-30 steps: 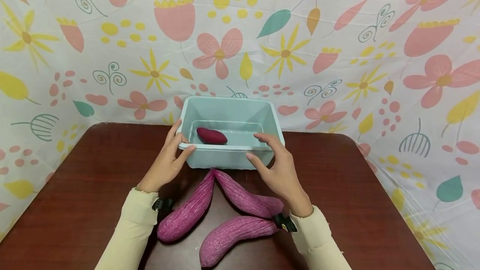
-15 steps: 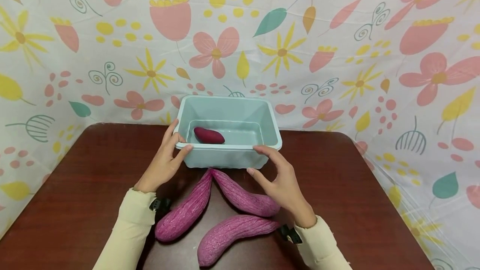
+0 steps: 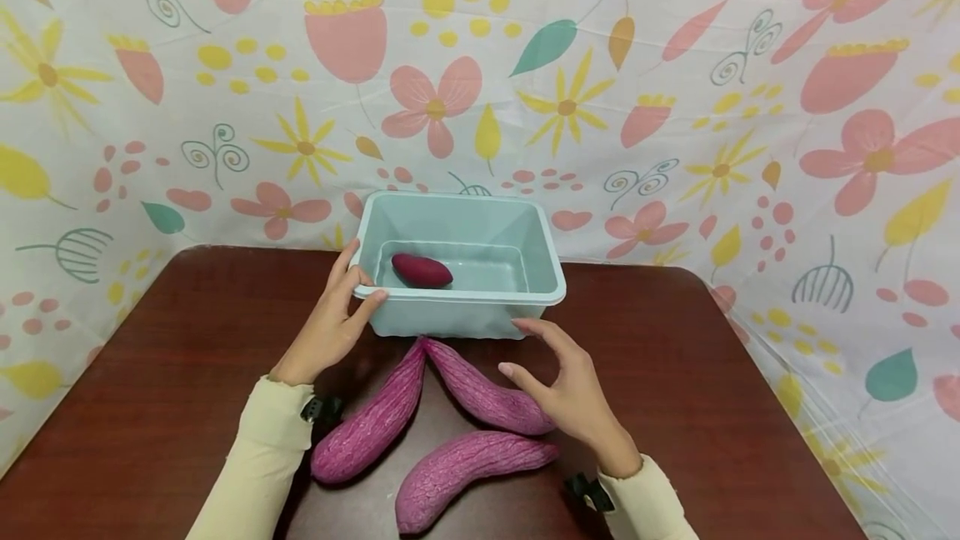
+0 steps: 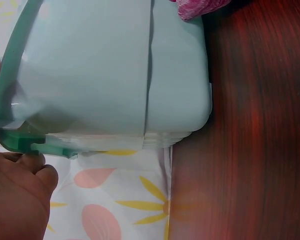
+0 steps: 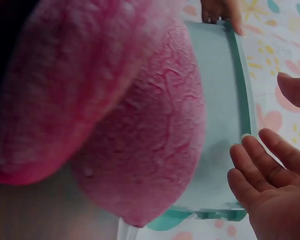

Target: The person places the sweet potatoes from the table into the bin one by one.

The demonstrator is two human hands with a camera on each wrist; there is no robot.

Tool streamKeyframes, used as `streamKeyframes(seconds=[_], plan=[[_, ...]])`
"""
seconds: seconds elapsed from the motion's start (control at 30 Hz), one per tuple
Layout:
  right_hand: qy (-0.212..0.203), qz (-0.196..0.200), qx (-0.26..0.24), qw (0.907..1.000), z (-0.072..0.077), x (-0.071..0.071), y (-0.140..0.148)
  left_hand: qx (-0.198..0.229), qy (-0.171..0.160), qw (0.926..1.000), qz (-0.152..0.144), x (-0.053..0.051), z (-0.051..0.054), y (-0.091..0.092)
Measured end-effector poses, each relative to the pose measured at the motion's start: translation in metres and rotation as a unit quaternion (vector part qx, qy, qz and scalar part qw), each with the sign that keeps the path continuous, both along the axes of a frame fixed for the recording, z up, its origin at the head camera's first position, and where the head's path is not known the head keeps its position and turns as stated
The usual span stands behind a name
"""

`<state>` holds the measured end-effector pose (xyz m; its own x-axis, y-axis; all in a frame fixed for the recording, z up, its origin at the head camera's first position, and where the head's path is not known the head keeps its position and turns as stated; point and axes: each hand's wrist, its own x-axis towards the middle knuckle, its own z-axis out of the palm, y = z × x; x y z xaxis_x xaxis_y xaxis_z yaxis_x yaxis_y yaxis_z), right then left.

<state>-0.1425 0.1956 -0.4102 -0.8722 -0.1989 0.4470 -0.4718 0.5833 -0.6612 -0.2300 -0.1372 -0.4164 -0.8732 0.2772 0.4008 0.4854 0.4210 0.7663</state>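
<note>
A pale blue plastic basin [image 3: 457,311] stands at the back of the table with a dark purple sweet potato [image 3: 422,271] lying inside. My left hand [image 3: 324,332] grips its front left corner, thumb on the near rim; in the left wrist view the curled fingers show beside the green-looking rim [image 4: 65,150]. Apart from the basin, my right hand [image 3: 573,386] hovers with fingers spread, holding nothing. Below that hand lies a wrinkled purple eggplant [image 3: 487,394], its end partly hidden by it. Two more eggplants lie nearby, one at left [image 3: 367,423] and one in front [image 3: 465,473].
The dark brown wooden table [image 3: 720,407] extends on both sides. Behind the basin hangs a white cloth [image 3: 480,65] with printed flowers and leaves. Black straps [image 3: 588,492] sit at both wrists.
My right hand has drawn back from the basin's right front rim, down and slightly right, toward the eggplants. My left hand stays on the corner, and the basin has hardly moved.
</note>
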Motion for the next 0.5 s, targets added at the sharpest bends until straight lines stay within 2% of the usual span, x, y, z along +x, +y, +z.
streamKeyframes(seconds=[0.3, 0.5], plan=[[-0.006, -0.001, 0.000, 1.0000, -0.009, 0.006, 0.011, 0.002, 0.003, 1.0000, 0.000, 0.000, 0.000, 0.001], [-0.035, 0.024, -0.005, 0.9991, -0.016, 0.009, 0.011, 0.002, 0.000, 1.0000, -0.002, 0.000, 0.000, 0.000]])
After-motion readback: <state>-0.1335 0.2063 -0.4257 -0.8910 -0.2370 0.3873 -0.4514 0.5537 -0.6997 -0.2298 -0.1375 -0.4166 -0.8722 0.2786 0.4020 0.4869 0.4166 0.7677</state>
